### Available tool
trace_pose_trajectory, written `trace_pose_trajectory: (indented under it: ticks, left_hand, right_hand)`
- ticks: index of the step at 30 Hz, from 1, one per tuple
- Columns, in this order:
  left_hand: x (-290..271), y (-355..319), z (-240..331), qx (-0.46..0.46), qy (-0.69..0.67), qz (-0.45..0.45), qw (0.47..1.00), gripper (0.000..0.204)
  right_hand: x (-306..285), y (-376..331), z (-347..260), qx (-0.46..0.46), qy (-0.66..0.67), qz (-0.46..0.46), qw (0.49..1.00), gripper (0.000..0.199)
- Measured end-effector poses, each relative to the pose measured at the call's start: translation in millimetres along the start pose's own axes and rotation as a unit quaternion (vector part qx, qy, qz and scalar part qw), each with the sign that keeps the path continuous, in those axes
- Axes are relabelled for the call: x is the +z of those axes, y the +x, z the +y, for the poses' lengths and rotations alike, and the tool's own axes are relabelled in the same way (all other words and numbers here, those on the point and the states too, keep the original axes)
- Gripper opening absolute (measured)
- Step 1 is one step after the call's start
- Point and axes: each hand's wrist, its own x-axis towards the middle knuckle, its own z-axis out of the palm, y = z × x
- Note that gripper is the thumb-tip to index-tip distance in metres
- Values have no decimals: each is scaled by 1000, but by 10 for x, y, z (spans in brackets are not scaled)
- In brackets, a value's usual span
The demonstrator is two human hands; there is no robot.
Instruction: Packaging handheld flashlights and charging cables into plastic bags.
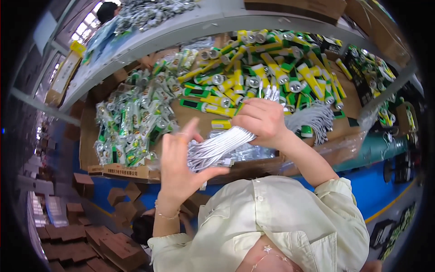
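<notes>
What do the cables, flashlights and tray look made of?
Cables: flexible, satin-white sheathing, smoothly curving; plastic or braid, unclear.
Flashlights: likely hard, glossy plastic, with highlights on the yellow bodies.
Tray: probably cardboard, given its matte brown flat panels.

A thick bundle of thin white cables (pixel 222 147), gripped in the right hand (pixel 259 119), slants at the near side of the flashlight pile (pixel 276 68). Its silvery tips (pixel 270 92) point toward that pile; the other end fans out.
</notes>
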Motion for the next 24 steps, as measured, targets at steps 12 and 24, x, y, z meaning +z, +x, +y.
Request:
trace_pose_trajectory:
  ticks: [12, 24]
  left_hand:
    - [745, 361, -162, 11, -288, -200, 936, 24]
    - [821, 748, -429, -105, -223, -54, 968, 11]
  right_hand:
    - [-366, -349, -41, -30, -165, -53, 984, 17]
    - [-556, -548, -32, 445, -71, -209, 868, 31]
